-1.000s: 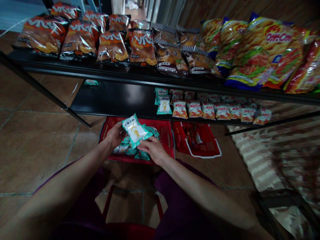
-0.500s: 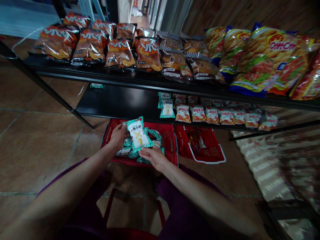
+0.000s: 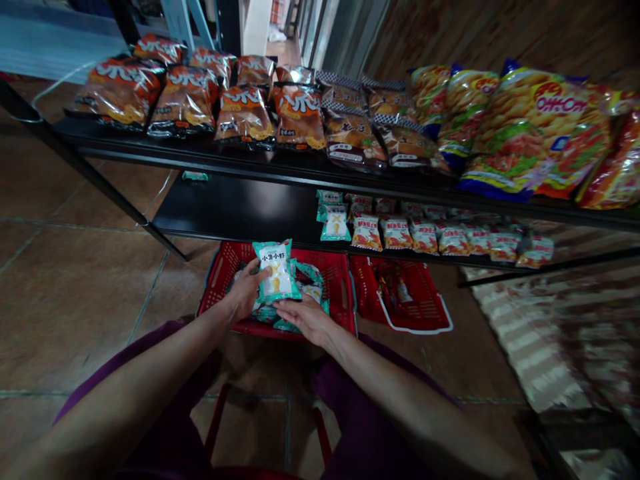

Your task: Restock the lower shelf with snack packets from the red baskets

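Observation:
A white and green snack bag (image 3: 281, 275) is held upright above the red basket (image 3: 340, 287) in front of me. My left hand (image 3: 249, 288) grips it at its left side, the thumb lying across the front and the other fingers mostly hidden behind. At the bag's lower edge, my right hand (image 3: 306, 316) has its fingers stretched out flat, close against the bottom; whether it bears any weight I cannot tell. More green snack bags (image 3: 311, 273) lie in the basket below, partly covered by the hands and the held bag.
Over the basket stands a black shelf rack. Its lower board (image 3: 235, 207) carries green bags (image 3: 336, 223) beside rows of red and white bags (image 3: 397, 233). Orange bags (image 3: 245, 113) and large yellow bags (image 3: 530, 127) fill the upper board. A second red basket (image 3: 430, 303) sits to the right.
The held bag has turned more upright. My left thumb has come onto its front, while the right fingers have slipped from its lower corner to just beneath it.

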`<state>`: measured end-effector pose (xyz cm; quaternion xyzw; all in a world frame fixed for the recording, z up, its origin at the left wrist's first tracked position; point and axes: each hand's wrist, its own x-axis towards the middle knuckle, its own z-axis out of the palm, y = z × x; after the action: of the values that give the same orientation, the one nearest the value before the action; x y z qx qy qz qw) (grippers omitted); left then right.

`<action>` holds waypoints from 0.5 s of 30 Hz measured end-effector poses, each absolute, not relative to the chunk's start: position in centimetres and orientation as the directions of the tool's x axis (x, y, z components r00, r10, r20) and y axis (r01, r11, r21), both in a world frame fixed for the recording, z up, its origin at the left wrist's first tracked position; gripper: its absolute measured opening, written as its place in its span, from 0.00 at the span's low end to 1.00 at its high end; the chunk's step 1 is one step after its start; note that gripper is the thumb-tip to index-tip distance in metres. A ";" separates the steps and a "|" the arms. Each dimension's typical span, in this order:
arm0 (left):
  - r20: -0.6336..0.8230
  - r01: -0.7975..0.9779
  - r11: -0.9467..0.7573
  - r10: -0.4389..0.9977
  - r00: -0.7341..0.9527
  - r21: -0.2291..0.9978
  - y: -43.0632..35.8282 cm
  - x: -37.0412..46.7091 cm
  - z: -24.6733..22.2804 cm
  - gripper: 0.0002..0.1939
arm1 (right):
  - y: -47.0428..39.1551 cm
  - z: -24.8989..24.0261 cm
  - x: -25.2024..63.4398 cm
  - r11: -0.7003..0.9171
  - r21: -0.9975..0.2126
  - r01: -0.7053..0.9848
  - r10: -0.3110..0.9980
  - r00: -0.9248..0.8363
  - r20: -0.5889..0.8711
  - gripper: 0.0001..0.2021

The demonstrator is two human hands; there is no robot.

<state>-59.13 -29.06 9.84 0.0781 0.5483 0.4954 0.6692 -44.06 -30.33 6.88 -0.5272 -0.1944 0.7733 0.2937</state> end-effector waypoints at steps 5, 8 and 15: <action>-0.642 -0.565 0.493 0.762 -0.087 0.662 -29.2 -59.4 10.0 0.25 | -28.1 8.0 -43.4 -0.702 -0.644 -0.303 0.707 -0.191 -0.680 0.20; -0.621 -0.507 0.544 0.784 0.022 0.668 -29.9 -59.3 9.8 0.24 | -27.5 8.2 -43.6 -0.650 -0.711 -0.270 0.759 -0.181 -0.625 0.15; -0.666 -0.491 0.558 0.743 -0.064 0.669 -31.3 -59.0 7.7 0.24 | -27.5 7.1 -43.7 -0.659 -0.723 -0.208 0.750 -0.108 -0.653 0.15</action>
<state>-58.96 -31.27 7.65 0.1108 0.5685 0.4569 0.6751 -43.69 -27.51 7.08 -0.5754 -0.2354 0.7060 0.3391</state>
